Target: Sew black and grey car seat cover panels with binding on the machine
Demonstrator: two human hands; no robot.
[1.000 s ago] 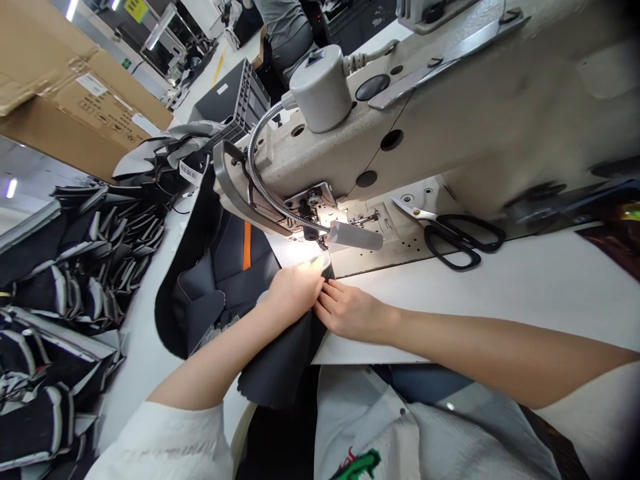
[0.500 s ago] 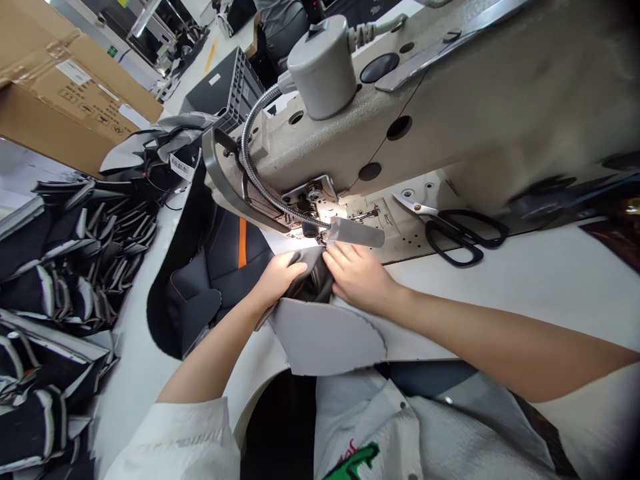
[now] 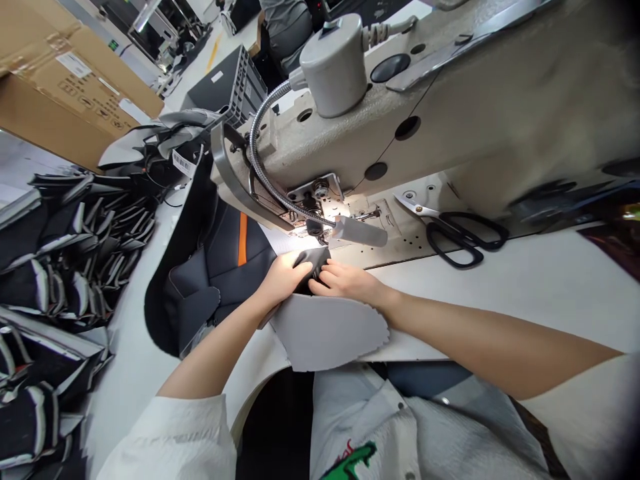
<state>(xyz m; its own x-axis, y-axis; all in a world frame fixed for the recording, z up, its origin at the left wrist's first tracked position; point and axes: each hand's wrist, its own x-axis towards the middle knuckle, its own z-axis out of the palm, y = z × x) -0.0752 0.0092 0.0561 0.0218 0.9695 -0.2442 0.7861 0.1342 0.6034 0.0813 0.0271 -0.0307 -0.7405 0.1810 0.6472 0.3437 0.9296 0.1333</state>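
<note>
1. Evidently the left hand (image 3: 281,277) pinches a dark fold of the cloth (image 3: 235,283), thumb on top; its other fingers are mostly hidden.
2. Opposite it, the right hand (image 3: 353,281) has its fingers bent and drawn together, tips touching the fold's right edge; I cannot tell whether they grip it.
3. Probably the hands flank the fold to keep it flat and steer its edge, which lies just in front of the needle area of the sewing machine (image 3: 450,93).
4. The cloth lies on the white table (image 3: 525,287), left of and below the machine's head; its grey flap (image 3: 330,333) spreads towards the person's lap, perhaps left loose to avoid dragging.
5. That flap's long axis runs left to right, its scalloped end pointing right; the orange stripe (image 3: 243,239) runs away from the person.
6. The lamp (image 3: 360,231) sits low, presumably to light the stitching spot.
7. Scissors (image 3: 455,237) lie right of it, blades pointing towards the needle area, handles perhaps turned for the right hand.
</note>
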